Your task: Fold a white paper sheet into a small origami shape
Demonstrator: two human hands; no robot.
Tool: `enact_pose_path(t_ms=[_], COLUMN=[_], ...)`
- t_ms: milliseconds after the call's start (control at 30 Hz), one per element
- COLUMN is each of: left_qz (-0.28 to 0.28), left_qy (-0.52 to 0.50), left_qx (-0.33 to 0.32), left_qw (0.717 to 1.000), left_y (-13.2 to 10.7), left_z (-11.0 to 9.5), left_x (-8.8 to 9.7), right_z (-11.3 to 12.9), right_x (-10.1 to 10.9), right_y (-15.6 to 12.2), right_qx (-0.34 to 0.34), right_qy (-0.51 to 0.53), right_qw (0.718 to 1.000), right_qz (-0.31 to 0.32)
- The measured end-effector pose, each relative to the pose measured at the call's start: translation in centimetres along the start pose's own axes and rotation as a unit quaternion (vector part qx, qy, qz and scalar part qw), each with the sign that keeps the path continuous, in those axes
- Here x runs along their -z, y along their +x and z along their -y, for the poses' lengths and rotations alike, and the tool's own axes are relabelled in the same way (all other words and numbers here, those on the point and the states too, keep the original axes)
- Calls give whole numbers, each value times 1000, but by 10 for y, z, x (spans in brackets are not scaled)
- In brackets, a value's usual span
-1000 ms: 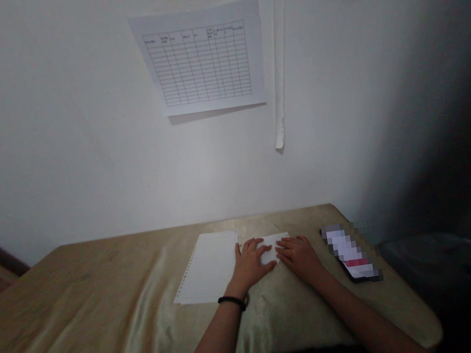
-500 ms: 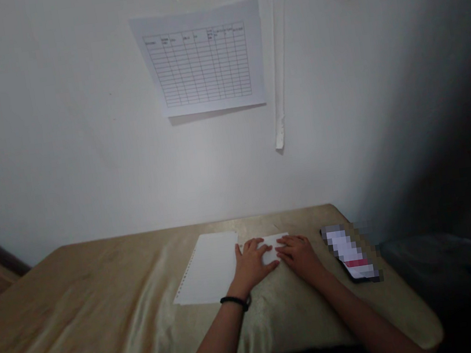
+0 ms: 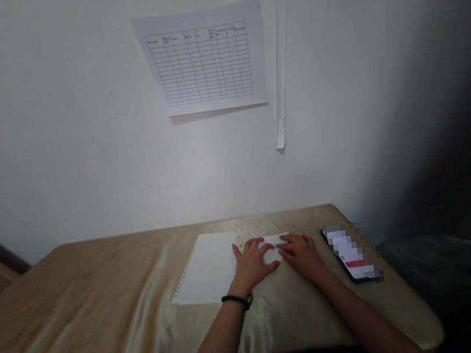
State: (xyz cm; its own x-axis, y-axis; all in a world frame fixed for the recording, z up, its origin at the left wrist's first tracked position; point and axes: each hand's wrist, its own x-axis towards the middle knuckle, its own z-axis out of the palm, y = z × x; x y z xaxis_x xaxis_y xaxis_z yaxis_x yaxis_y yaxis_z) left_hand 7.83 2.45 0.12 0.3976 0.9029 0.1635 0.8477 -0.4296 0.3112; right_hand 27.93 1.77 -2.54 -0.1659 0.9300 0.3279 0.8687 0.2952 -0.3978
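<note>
White paper (image 3: 272, 240) on glossy cloth (image 3: 82, 303)

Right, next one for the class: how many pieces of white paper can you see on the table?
2 visible: the hole-punched sheet beside the left hand, and the smaller paper between that hand and the right hand. More may be hidden beneath.

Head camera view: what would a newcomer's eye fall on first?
Probably the white rectangular sheet with a printed grid on the pale wall. Below, the bare left hand and bare right hand touch a small white paper on the shiny gold cloth. A black-edged rectangular phone lies to their right.
</note>
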Motion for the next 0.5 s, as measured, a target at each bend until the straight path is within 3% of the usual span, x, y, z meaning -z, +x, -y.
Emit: enact_pose_path(t_ms=[500], left_qz=[10], left_qy=[0], left_qx=[14], left_qw=[1000], left_y=[1], left_z=[1], left_x=[1], right_z=[-2], right_x=[7], right_y=[3], right_qx=[-8], right_qy=[1], right_qw=[1000], right_qz=[24])
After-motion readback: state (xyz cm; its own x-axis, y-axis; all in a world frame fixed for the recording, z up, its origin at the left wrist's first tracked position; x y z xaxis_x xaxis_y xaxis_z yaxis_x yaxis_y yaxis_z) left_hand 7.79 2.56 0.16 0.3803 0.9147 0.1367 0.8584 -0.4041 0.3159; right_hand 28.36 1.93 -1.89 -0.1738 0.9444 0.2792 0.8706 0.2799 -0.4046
